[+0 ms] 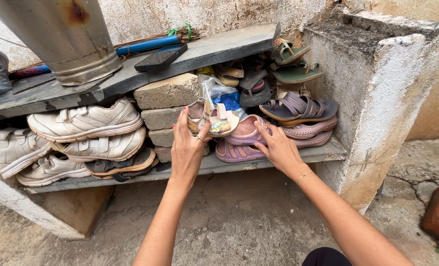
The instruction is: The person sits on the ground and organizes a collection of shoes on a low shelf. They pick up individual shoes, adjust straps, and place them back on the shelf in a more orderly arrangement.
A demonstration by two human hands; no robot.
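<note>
The left hand [187, 148] pinches a small beige child's sandal [214, 118]; the right hand [278, 148] rests spread on a pink rubber clog [246, 133]. Tugging either could topple the stacked sandals just beyond the fingers.

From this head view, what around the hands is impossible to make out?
- Left hand: palm hidden, so its grip on the small sandal is unclear.
- Right hand: covers part of the pink sandals.
- Footwear behind the plastic bag: shadowed under the slab.

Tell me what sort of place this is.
Probably an outdoor shoe rack beside a house: rough stone shelves against a weathered wall, packed with white sneakers and sandals, over bare ground.
</note>
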